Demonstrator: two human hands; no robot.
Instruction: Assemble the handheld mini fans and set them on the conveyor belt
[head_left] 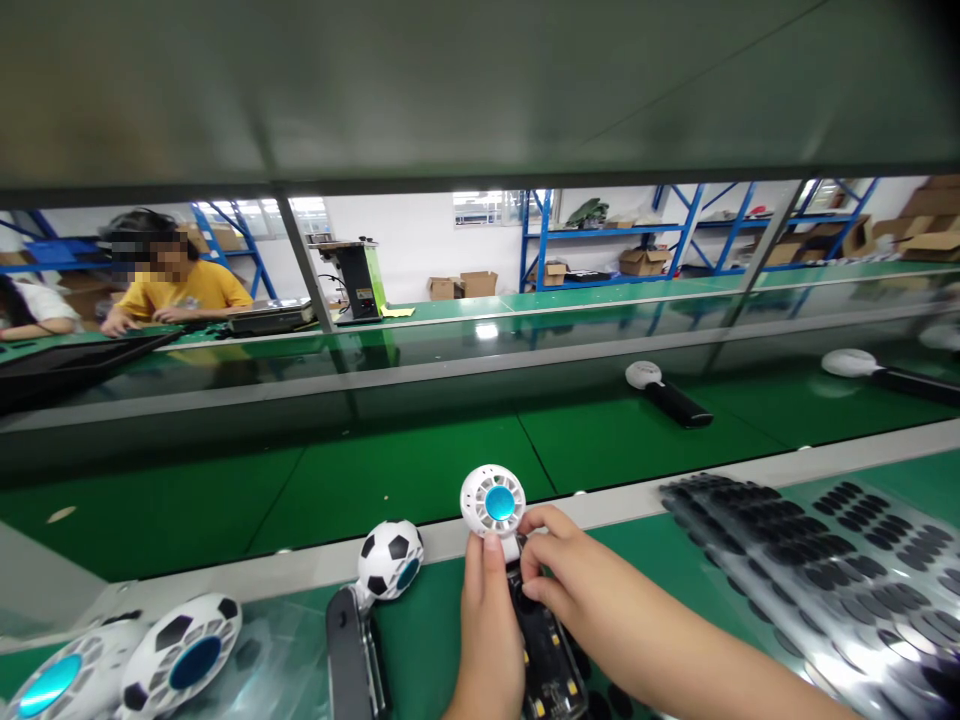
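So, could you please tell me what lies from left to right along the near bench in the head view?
Blue-centred fan head → football-patterned fan head → football fan on a dark handle → left hand → right hand, both on a white fan → sheet of black pads.

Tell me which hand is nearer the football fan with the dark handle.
Left. The left hand is just right of the football fan, not touching; the right hand lies farther right, beyond the left, both holding the white fan.
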